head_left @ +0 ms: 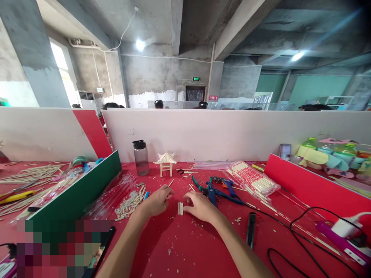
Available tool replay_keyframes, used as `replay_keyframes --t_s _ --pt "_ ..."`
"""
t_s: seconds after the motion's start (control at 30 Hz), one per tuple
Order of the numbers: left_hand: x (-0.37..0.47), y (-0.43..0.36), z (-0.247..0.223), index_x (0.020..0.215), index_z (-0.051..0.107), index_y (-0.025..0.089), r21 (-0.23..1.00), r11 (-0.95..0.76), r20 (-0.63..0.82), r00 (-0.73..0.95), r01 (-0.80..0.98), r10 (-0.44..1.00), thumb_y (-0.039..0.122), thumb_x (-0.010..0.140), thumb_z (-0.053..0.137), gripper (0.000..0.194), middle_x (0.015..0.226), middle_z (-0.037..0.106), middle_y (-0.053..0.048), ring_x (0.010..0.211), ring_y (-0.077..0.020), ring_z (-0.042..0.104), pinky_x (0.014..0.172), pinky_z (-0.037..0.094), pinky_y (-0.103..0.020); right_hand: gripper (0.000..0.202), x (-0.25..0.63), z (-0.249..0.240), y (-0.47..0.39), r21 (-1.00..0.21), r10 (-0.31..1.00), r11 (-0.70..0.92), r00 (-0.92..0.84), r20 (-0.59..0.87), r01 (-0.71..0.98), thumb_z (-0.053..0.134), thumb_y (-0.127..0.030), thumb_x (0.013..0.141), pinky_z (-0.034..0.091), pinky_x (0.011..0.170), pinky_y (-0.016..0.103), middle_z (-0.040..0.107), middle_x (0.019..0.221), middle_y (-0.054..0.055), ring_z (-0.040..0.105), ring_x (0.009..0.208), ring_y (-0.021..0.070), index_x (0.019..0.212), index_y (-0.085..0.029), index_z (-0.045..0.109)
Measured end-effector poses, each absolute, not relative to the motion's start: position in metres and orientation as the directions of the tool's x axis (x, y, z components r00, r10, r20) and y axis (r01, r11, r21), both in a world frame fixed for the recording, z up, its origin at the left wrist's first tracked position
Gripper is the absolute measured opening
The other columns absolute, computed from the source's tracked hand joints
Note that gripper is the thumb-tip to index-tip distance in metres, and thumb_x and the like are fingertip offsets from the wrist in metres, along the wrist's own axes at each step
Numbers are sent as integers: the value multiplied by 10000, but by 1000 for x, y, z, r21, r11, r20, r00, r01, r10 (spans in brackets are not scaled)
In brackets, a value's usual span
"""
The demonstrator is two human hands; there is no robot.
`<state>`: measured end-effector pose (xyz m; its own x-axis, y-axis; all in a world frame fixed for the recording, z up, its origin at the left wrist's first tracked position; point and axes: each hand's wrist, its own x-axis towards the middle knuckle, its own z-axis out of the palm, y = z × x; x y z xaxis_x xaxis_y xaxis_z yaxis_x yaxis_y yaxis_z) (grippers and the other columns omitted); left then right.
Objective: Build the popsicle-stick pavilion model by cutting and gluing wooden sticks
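Observation:
A small row of short wooden sticks (180, 208) lies side by side on the red tabletop between my hands. My right hand (199, 204) is just right of it, thumb and fingers apart, the thumb close to the sticks; contact is unclear. To the left, my left hand (158, 200) hovers over the table with its fingers loosely bent and apart, nothing visible in them. Behind both hands stands a little stick-built pavilion (166, 163) with a peaked roof. A heap of cut stick pieces (130, 202) lies left of my left hand.
Pliers (211, 193) and a blue glue gun (228, 187) lie right of centre. Bagged sticks (252, 179) are behind them. A water bottle (141, 158) stands at the back. Green (78, 185) and red (313, 185) dividers flank the area; a black cable (290, 227) crosses the right.

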<state>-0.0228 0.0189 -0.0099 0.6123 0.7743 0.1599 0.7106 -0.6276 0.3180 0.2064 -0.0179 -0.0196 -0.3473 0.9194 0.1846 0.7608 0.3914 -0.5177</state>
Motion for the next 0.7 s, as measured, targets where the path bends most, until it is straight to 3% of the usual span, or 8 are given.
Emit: replay_keyframes --t_s 0.13,0.33,0.5,0.7 --pt "-23 24 -15 1073 545 197 338 -586 202 551 737 810 14 726 426 410 1085 617 -79 929 -194 614 830 480 -307 204 220 -7 -12 -583 942 304 -148 300 753 562 -298 861 461 736 258 724 895 50 666 803 186 995 -192 672" --pt "-19 17 -8 978 581 204 344 -530 108 528 775 842 109 750 521 254 931 689 -65 799 -201 638 687 454 -277 214 246 12 -9 -596 909 191 89 408 780 476 -286 876 465 710 262 734 879 45 677 800 191 937 -201 663" --pt "-18 16 -7 898 640 196 390 -500 40 529 773 848 215 804 546 134 853 715 -54 763 -186 661 636 431 -242 199 239 6 -12 -480 942 193 -26 333 855 489 -254 891 448 743 246 743 923 46 683 866 192 946 -211 675" --pt "-21 15 -8 903 666 204 320 -489 39 504 811 863 194 809 547 152 929 709 -66 842 -208 662 706 454 -267 232 217 -15 -18 -285 969 215 -168 181 934 527 -234 896 441 817 279 726 1062 82 669 999 224 1083 -231 664"
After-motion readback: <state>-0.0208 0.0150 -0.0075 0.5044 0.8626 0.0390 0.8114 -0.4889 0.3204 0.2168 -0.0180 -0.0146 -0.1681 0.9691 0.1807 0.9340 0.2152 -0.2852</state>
